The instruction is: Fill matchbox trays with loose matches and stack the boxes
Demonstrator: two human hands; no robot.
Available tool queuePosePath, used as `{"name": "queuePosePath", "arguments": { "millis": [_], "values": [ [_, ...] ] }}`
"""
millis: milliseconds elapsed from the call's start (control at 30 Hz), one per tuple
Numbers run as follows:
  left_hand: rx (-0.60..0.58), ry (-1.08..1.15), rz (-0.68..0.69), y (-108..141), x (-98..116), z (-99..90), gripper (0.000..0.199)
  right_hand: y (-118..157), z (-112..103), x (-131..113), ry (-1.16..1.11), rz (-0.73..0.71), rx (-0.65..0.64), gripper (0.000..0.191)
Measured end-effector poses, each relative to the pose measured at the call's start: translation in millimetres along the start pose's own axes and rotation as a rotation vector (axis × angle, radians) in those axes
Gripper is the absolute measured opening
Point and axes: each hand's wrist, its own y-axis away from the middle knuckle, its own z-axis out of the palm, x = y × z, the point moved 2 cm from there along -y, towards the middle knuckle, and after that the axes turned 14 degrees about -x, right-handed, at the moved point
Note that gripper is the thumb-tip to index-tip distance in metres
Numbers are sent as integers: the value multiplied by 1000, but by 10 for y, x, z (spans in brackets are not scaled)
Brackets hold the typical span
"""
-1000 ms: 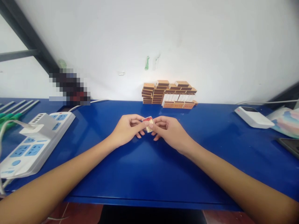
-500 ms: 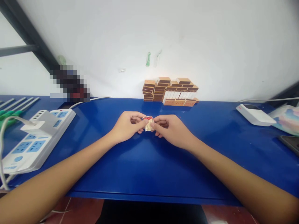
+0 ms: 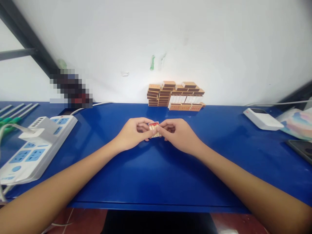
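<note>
A small white matchbox tray [image 3: 154, 124] full of red-headed matches is held between both hands above the middle of the blue table. My left hand [image 3: 136, 132] grips its left side, with the thumb over the matches. From the right, my right hand [image 3: 176, 134] grips the other side, its thumb also on the matches near the left thumb. The fingers of both hands are curled and partly hidden behind the tray. Beyond the hands, several stacked matchboxes [image 3: 166, 97] stand against the wall.
On the blue table [image 3: 146, 182], a white power strip [image 3: 52, 143] with a plugged-in adapter lies at the left, near green-handled rods [image 3: 9, 122]. At the right are a white device [image 3: 263, 119], a colourful pouch [image 3: 296, 122] and a dark phone [image 3: 301, 149].
Both thumbs have shifted slightly on the matches, and the left one now sits a little lower. The view has moved slightly. The tray remains between both hands.
</note>
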Motion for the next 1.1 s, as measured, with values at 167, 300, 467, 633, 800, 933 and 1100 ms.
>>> {"name": "queuePosePath", "arguments": {
  "millis": [167, 300, 467, 633, 800, 933, 1100],
  "values": [
    [-18, 26, -8, 2, 39, 45, 37, 10, 21, -16, -21, 25, -2, 24],
    [-25, 24, -2, 13, 46, 54, 34, 16, 32, -33, 2, 30, -3, 27],
    [-49, 30, -5, 17, 24, 65, 33, 24, 52, -27, 40, 48, -16, 25],
    [-61, 49, -8, 20, 24, 58, 43, 26, 41, -43, 2, 37, -33, 24],
    [-118, 21, 57, 35, 39, -3, 57, -4, -32, -85, -92, 20, -91, 27],
    [-147, -77, 92, 52, 77, -72, 65, -9, -68, -154, -135, -16, -167, 33],
    [-151, -117, 68, 31, 58, -111, 47, -34, -123, -155, -41, -15, -230, 43]
  ]
}}
